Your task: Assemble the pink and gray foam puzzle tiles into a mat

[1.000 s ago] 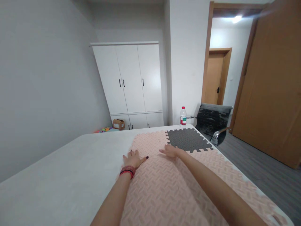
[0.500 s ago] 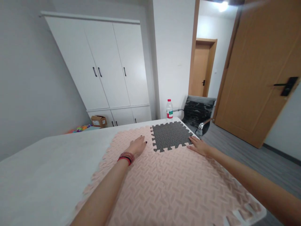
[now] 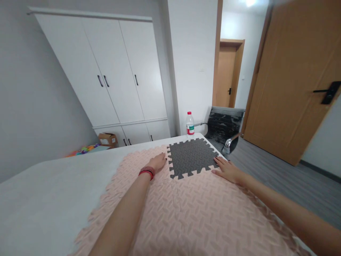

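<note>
Joined pink foam mat tiles (image 3: 202,209) with a raised diamond pattern cover much of the white table. A dark grey foam tile (image 3: 193,156) with jigsaw edges lies at the far right of the pink ones, its near and left teeth against them. My left hand (image 3: 157,163) rests on the pink tile just left of the grey one, fingertips close to the seam. My right hand (image 3: 226,170) lies flat with fingers spread over the grey tile's near right corner and the pink tile beside it. Neither hand grips anything.
A clear bottle with a red cap (image 3: 190,124) stands at the table's far edge. Behind it is a black chair (image 3: 223,124). The white table (image 3: 53,199) extends left. A cardboard box (image 3: 108,139) and colourful items (image 3: 85,150) are beyond it, near a white cabinet (image 3: 106,71).
The view has shifted slightly. My left hand has slid a little toward the seam beside the grey tile. My right hand remains at the grey tile's corner.
</note>
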Demonstrator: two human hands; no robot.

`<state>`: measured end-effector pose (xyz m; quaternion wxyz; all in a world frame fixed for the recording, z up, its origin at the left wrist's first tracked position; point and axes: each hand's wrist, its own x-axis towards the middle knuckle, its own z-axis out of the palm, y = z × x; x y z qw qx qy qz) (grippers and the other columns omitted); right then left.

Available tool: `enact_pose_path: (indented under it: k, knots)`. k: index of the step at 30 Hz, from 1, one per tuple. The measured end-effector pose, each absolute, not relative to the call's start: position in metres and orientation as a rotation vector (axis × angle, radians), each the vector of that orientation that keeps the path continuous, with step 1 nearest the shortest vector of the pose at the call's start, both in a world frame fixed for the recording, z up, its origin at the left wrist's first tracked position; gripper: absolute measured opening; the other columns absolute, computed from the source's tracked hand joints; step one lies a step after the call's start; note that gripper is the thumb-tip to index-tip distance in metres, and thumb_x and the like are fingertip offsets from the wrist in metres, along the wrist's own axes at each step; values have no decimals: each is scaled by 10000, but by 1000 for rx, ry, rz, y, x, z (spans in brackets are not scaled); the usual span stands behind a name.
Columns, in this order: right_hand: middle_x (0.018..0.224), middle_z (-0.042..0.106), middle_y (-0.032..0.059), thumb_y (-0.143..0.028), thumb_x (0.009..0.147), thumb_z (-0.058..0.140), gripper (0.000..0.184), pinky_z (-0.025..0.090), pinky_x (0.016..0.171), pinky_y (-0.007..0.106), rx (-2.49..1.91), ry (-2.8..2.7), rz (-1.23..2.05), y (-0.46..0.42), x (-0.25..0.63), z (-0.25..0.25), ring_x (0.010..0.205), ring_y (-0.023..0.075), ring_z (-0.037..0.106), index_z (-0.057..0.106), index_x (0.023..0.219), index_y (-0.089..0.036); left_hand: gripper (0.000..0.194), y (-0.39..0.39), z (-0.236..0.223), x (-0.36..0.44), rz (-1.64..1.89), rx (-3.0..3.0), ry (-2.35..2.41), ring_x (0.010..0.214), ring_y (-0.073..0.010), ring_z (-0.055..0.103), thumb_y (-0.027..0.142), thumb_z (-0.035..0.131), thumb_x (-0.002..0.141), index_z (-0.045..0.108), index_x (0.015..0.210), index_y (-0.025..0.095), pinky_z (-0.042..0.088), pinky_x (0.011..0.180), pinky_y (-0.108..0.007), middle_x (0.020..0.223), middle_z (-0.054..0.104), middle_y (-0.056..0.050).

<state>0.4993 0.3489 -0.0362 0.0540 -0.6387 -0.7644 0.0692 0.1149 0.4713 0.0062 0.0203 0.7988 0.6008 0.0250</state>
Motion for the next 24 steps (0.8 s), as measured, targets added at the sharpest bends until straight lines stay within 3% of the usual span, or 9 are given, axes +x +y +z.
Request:
enact_pose_path:
  k: [24]
  knots:
    - [1565, 113, 100, -736, 849, 177, 879, 173, 1130, 509, -1941, -2363, 243, 358, 500, -38, 1432, 271, 110, 115, 1512, -161, 353, 562, -16, 149, 107, 2549, 2046, 1110, -238, 544, 371, 571, 881, 553, 1176, 179, 469, 935, -484, 1241, 551, -88]
